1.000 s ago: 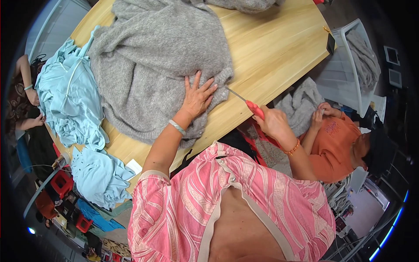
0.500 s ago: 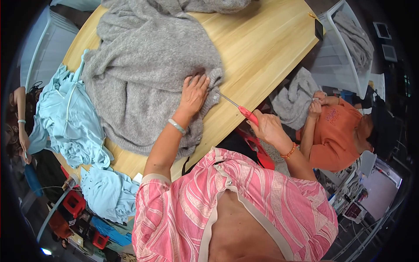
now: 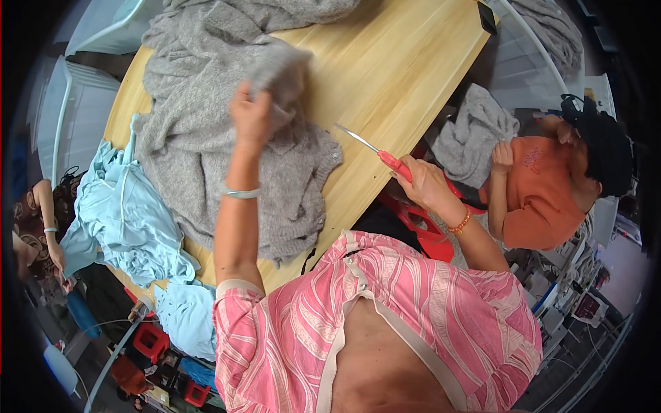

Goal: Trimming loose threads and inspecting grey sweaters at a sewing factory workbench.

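My left hand [image 3: 252, 117] is closed on a fold of the fuzzy grey knit garment [image 3: 186, 117], a little above the table. The lifted part is blurred by motion. More of the garment lies rumpled on the table, with a ribbed edge towards me. To its right, my right hand [image 3: 425, 184] grips red-handled scissors [image 3: 359, 139]. Their blades look closed and point up and left over the bare wood, apart from the garment.
Light blue garments [image 3: 131, 213] hang over the left edge of the wooden table [image 3: 385, 76]. A dark phone-like object [image 3: 487, 18] lies at its far right corner. On the right a person in orange [image 3: 537, 186] holds grey knitwear [image 3: 475, 134]. Pale bins [image 3: 89, 103] stand beyond the left.
My left hand has moved up and left from the garment's right edge, lifting and folding a part of the cloth with it. The scissors' tip has come away from the garment.
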Demonstrator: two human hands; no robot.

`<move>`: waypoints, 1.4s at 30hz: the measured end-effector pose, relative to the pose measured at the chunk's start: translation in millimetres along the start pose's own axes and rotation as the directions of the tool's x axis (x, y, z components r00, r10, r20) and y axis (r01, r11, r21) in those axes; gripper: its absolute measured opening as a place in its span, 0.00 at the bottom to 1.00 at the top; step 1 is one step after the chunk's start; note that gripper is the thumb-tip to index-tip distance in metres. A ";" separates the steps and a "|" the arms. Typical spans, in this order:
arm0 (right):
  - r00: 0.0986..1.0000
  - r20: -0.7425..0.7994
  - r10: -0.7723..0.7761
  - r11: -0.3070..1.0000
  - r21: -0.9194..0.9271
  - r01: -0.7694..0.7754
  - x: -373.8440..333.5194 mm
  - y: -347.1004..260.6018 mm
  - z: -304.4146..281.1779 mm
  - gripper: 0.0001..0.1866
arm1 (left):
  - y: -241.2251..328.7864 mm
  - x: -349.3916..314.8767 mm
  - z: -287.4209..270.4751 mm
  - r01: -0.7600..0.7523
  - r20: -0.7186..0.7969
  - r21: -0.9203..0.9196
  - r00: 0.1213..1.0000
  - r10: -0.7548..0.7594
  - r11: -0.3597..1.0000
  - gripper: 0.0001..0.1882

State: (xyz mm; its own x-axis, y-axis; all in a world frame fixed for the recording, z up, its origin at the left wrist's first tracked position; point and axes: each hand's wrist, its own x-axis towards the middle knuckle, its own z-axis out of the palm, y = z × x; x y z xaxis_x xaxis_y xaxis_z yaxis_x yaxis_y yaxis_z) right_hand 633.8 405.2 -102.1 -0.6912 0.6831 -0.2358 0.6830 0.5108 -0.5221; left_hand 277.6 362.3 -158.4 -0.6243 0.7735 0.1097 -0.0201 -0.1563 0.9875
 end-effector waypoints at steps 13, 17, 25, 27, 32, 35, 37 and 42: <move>0.989 0.109 -0.103 0.986 -0.121 0.116 -6.2 -25.6 10.8 0.12 | 85.9 -56.9 -106.0 0.467 -0.211 -0.052 0.859 -0.467 0.883 0.16; 0.961 0.185 -0.205 0.958 -0.161 0.235 -1.4 -35.5 18.1 0.12 | 135.1 -51.7 -85.4 0.305 0.048 -0.295 0.951 -0.305 0.906 0.10; 0.875 -0.125 -0.468 0.881 0.017 0.473 92.8 -76.2 11.9 0.12 | 285.7 -78.0 82.3 0.155 0.402 -0.338 0.916 -0.007 0.928 0.21; 0.755 -0.321 -0.572 0.796 0.004 0.606 111.2 -71.1 -8.8 0.12 | 304.5 -81.8 106.7 0.011 0.296 -0.341 0.950 0.096 0.940 0.23; 0.702 -0.498 -0.509 0.694 0.244 0.677 87.2 -85.7 -144.3 0.08 | 319.3 -84.0 97.4 -0.267 0.075 -0.611 0.918 0.391 0.745 0.27; 0.848 -0.434 -0.304 0.819 0.337 0.465 94.0 -48.3 -167.1 0.10 | 321.5 -31.6 151.4 0.014 0.494 -0.649 0.768 0.407 0.761 0.27; 0.829 -0.513 -0.222 0.820 0.361 0.443 84.3 -10.6 -175.4 0.11 | 324.5 10.8 208.7 0.090 0.771 -0.476 0.521 0.366 0.875 0.25; 0.864 -0.502 -0.035 0.991 0.093 0.094 107.3 48.0 -192.5 0.13 | 273.6 101.4 316.3 0.290 0.742 -0.595 0.556 0.374 0.749 0.12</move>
State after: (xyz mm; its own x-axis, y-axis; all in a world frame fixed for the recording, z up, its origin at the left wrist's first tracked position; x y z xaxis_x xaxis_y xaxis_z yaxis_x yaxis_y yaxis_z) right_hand 637.8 603.5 5.3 -0.5025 0.8347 0.2254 0.5902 0.5217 -0.6160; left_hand 455.9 592.2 158.7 0.2247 0.8274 0.5147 -0.6610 -0.2586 0.7044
